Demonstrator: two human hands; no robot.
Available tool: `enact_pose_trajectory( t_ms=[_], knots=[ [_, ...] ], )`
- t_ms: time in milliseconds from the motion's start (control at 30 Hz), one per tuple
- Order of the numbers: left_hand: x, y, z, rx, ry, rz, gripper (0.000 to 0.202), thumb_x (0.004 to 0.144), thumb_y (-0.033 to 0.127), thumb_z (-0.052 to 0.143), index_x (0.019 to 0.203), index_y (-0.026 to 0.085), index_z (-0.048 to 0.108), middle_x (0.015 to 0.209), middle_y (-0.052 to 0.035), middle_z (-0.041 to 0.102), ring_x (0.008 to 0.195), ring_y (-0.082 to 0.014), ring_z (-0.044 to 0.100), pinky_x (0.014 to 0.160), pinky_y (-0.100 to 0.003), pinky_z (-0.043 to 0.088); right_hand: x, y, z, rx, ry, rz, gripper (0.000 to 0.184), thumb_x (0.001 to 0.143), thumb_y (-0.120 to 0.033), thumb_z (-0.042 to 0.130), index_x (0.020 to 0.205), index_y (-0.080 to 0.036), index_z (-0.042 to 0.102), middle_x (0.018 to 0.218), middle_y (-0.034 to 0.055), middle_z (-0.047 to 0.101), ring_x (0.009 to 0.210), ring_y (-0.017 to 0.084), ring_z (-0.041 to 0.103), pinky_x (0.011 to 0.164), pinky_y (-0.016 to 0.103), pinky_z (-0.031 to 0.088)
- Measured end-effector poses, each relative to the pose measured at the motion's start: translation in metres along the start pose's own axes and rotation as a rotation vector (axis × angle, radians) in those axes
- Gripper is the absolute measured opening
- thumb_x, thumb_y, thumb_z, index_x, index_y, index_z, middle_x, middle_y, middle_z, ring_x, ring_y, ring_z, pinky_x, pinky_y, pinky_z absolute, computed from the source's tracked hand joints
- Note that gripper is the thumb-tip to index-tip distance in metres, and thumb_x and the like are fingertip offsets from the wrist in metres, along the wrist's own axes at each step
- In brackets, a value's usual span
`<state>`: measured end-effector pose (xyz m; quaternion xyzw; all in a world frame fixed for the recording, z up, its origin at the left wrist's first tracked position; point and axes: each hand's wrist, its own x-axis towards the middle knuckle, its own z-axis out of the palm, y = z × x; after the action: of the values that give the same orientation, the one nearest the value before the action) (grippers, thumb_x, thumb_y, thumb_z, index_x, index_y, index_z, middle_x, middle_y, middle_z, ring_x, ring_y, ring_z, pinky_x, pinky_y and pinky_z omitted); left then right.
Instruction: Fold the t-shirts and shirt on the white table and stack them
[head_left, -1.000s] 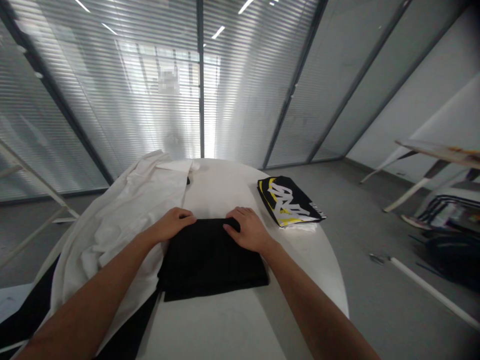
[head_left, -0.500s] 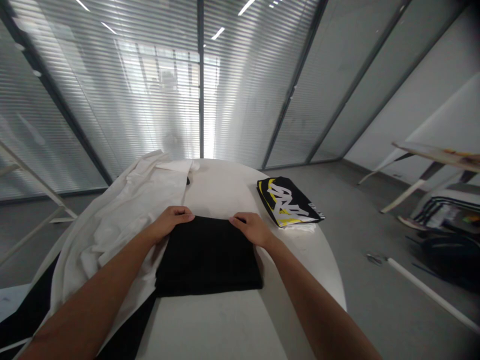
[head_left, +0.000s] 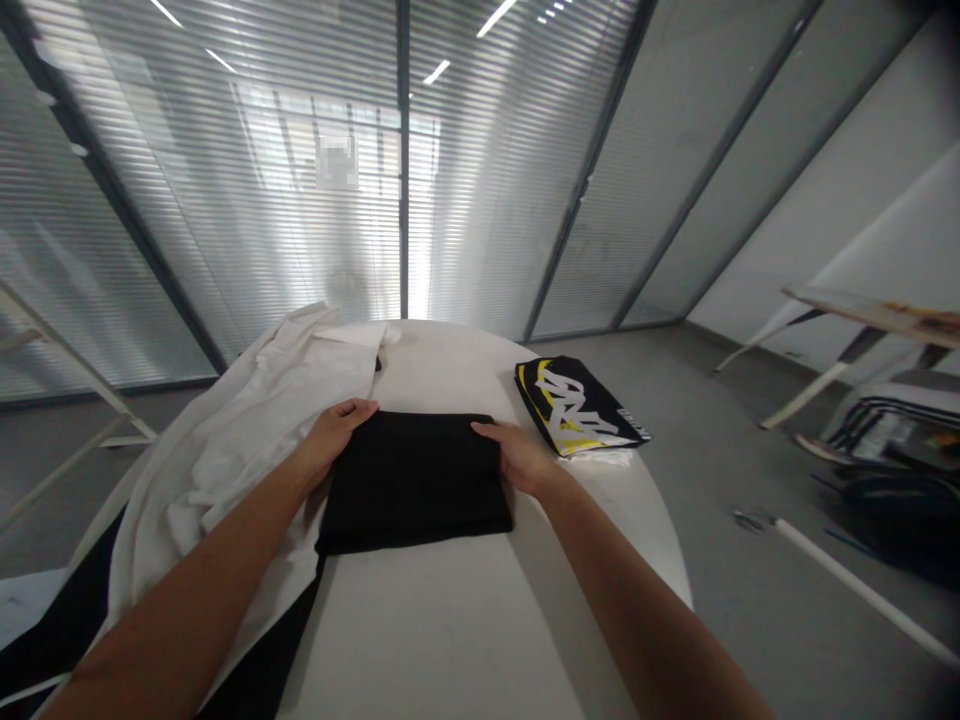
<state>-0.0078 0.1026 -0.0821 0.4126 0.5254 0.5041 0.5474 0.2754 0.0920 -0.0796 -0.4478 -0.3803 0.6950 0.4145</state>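
A black folded garment [head_left: 420,480] lies as a neat rectangle on the white round table [head_left: 435,640]; its exact kind does not show. My left hand [head_left: 337,435] grips its far left corner, thumb on top and fingers underneath or behind. At the far right corner my right hand [head_left: 521,455] holds the edge in the same way, its fingers mostly hidden. White crumpled clothing [head_left: 255,420] spreads along the table's left side, next to my left arm. Beyond my right hand sits a folded black garment with a white and yellow print [head_left: 574,405].
Black cloth [head_left: 262,650] hangs at the table's near left. A pale metal frame [head_left: 75,360] stands at the left. On the floor at right lie a white pole [head_left: 862,590] and dark bags [head_left: 900,515], near another table [head_left: 877,310]. Glass partitions with blinds [head_left: 480,200] rise behind.
Both hands have moved the black folded garment a little away from me, toward the table's far side. My right hand has shifted slightly right, onto the corner.
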Motion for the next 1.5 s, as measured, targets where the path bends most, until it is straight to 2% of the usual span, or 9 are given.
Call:
enact_pose_trajectory(
  t_ms=[267, 467, 633, 867, 1000, 1100, 1200, 1333, 1500],
  knots=[
    [0.004, -0.002, -0.003, -0.066, 0.042, 0.017, 0.032, 0.063, 0.041, 0.078, 0.080, 0.016, 0.068, 0.069, 0.0007, 0.064, 0.061, -0.0124, 0.056, 0.059, -0.023, 0.043, -0.011, -0.015, -0.003, -0.389, 0.028, -0.176, 0.029, 0.079, -0.044, 0.068, 0.093, -0.019, 0.064, 0.076, -0.0018, 0.067, 0.059, 0.011, 0.057, 0.051, 0.021, 0.042],
    [0.007, 0.005, -0.002, -0.288, 0.128, -0.089, 0.020, 0.065, 0.027, 0.067, 0.080, 0.016, 0.066, 0.067, 0.0013, 0.061, 0.059, -0.0125, 0.057, 0.052, -0.023, 0.042, -0.022, -0.029, -0.003, -0.588, 0.038, -0.326, 0.029, 0.081, -0.044, 0.064, 0.092, -0.017, 0.065, 0.085, 0.0013, 0.069, 0.074, 0.015, 0.061, 0.064, 0.026, 0.048],
    [0.008, 0.006, -0.002, -0.419, 0.089, -0.078, 0.014, 0.066, 0.018, 0.060, 0.079, 0.014, 0.065, 0.067, -0.0023, 0.062, 0.067, -0.0169, 0.063, 0.057, -0.027, 0.050, -0.026, -0.052, -0.005, -0.705, 0.069, -0.440, 0.028, 0.082, -0.043, 0.063, 0.091, -0.017, 0.067, 0.086, 0.0022, 0.070, 0.079, 0.018, 0.063, 0.070, 0.030, 0.049],
    [0.012, 0.001, -0.012, -0.521, -0.070, -0.069, 0.016, 0.065, 0.006, 0.058, 0.077, 0.012, 0.067, 0.069, -0.0070, 0.066, 0.071, -0.0206, 0.065, 0.077, -0.045, 0.057, -0.021, -0.130, -0.011, -0.556, 0.174, -0.598, 0.028, 0.072, -0.040, 0.073, 0.087, -0.017, 0.068, 0.076, -0.0001, 0.069, 0.070, 0.017, 0.064, 0.068, 0.030, 0.052],
    [0.011, 0.003, -0.013, -0.512, -0.069, -0.080, 0.015, 0.067, 0.005, 0.057, 0.075, 0.012, 0.068, 0.070, -0.0071, 0.066, 0.069, -0.0198, 0.065, 0.075, -0.044, 0.059, -0.027, -0.160, -0.036, -0.304, 0.454, -0.816, 0.027, 0.068, -0.032, 0.075, 0.089, -0.019, 0.066, 0.073, -0.0037, 0.065, 0.068, 0.013, 0.063, 0.068, 0.028, 0.054],
    [0.009, 0.005, -0.012, -0.494, -0.072, -0.076, 0.015, 0.067, 0.005, 0.057, 0.074, 0.012, 0.068, 0.068, -0.0061, 0.065, 0.067, -0.0187, 0.064, 0.073, -0.042, 0.059, -0.037, -0.151, -0.064, -0.120, 0.827, -0.773, 0.022, 0.071, -0.026, 0.069, 0.090, -0.022, 0.060, 0.075, -0.0058, 0.060, 0.066, 0.011, 0.061, 0.063, 0.029, 0.057],
    [0.008, 0.005, -0.011, -0.476, -0.069, -0.071, 0.014, 0.065, 0.005, 0.058, 0.073, 0.012, 0.067, 0.068, -0.0054, 0.064, 0.066, -0.0180, 0.063, 0.071, -0.041, 0.059, -0.044, -0.116, -0.093, -0.049, 1.039, -0.605, 0.023, 0.071, -0.021, 0.066, 0.091, -0.022, 0.055, 0.081, -0.0041, 0.058, 0.070, 0.013, 0.061, 0.060, 0.033, 0.060],
    [0.007, 0.005, -0.010, -0.460, -0.080, -0.056, 0.013, 0.064, 0.007, 0.060, 0.072, 0.013, 0.067, 0.069, -0.0044, 0.064, 0.066, -0.0169, 0.062, 0.069, -0.038, 0.059, -0.048, -0.068, -0.123, -0.073, 1.078, -0.337, 0.029, 0.067, -0.017, 0.069, 0.090, -0.019, 0.052, 0.085, 0.0001, 0.058, 0.071, 0.016, 0.063, 0.059, 0.038, 0.061],
    [0.004, 0.006, -0.009, -0.437, -0.087, -0.044, 0.012, 0.063, 0.007, 0.061, 0.072, 0.013, 0.066, 0.069, -0.0034, 0.063, 0.065, -0.0161, 0.062, 0.068, -0.036, 0.058, -0.053, -0.059, -0.137, -0.131, 1.032, -0.310, 0.031, 0.067, -0.019, 0.069, 0.093, -0.018, 0.053, 0.088, 0.0042, 0.060, 0.070, 0.018, 0.064, 0.064, 0.038, 0.062]
  ],
)
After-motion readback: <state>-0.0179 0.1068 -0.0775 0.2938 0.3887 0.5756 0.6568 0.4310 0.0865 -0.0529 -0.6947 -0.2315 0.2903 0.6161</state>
